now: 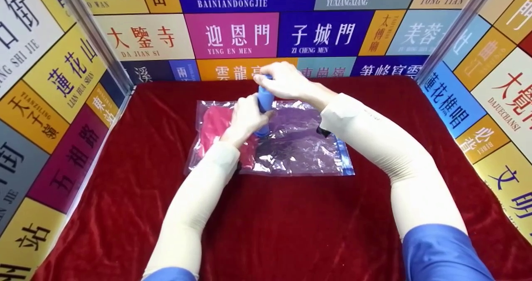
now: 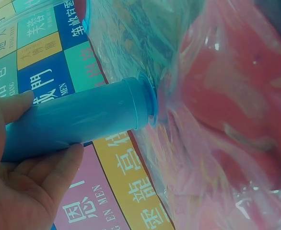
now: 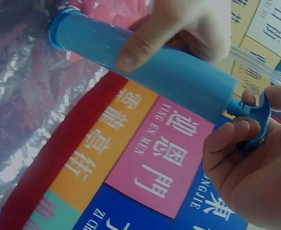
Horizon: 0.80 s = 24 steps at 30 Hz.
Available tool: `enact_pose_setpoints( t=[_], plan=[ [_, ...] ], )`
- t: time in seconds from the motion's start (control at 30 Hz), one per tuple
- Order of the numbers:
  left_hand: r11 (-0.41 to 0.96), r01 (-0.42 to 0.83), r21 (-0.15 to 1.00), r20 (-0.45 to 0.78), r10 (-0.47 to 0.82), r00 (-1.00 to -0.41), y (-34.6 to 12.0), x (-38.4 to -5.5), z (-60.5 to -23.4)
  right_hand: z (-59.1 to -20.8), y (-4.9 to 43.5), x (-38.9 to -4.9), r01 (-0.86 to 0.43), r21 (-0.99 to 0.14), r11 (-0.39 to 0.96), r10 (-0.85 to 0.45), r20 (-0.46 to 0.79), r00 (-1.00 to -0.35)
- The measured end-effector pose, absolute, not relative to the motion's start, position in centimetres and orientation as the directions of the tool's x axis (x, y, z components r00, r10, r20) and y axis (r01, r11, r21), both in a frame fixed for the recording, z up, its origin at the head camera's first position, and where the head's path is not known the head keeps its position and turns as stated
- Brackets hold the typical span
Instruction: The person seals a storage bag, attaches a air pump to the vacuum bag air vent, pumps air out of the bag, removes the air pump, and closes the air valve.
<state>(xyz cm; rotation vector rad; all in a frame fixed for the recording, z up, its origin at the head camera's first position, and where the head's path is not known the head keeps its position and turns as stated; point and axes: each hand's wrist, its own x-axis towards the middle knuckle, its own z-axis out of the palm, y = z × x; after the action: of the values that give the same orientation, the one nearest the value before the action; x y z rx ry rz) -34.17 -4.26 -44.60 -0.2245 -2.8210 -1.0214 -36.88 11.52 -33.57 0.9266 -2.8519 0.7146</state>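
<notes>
A blue hand pump (image 3: 179, 79) stands nearly upright on a clear plastic vacuum bag (image 1: 299, 160), its flanged base against the film. My left hand (image 1: 246, 117) grips the pump's barrel (image 2: 92, 110), fingers and thumb wrapped around it. At the top, my right hand (image 1: 284, 79) holds the pump's handle (image 3: 255, 120) with curled fingers; the handle sits close to the barrel's end. Inside the bag lies pink-red folded cloth (image 1: 214, 123) on the left part. The right part of the bag looks flatter and purplish. What lies under the pump's base is hidden.
Dark red velvet cloth (image 1: 291, 223) covers the table under the bag. Printed panels (image 1: 232, 35) with coloured sign blocks wall the back and both sides, with metal posts (image 1: 104, 44) at the corners. A blue strip (image 1: 344, 156) edges the bag's right end.
</notes>
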Motion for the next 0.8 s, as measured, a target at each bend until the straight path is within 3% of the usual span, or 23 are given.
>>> enact_pose_setpoints(
  t=[0.27,0.57,0.8],
  plan=[
    [0.757,0.196,0.623,0.197,0.091,-0.976,-4.4,-34.3,-44.7,-32.9,11.7,-37.0,-0.551,-0.469,0.690,-0.516,0.215,-0.829],
    [0.761,0.164,0.627,0.171,0.071,-0.983,-4.0,-34.4,-44.6,-27.4,12.2,-35.8,-0.437,-0.580,0.687,-0.423,0.169,-0.890],
    [0.757,0.121,0.643,0.115,0.062,-0.991,-4.0,-34.6,-44.4,-23.3,12.3,-34.5,-0.524,-0.577,0.626,-0.422,0.315,-0.850]
  ],
)
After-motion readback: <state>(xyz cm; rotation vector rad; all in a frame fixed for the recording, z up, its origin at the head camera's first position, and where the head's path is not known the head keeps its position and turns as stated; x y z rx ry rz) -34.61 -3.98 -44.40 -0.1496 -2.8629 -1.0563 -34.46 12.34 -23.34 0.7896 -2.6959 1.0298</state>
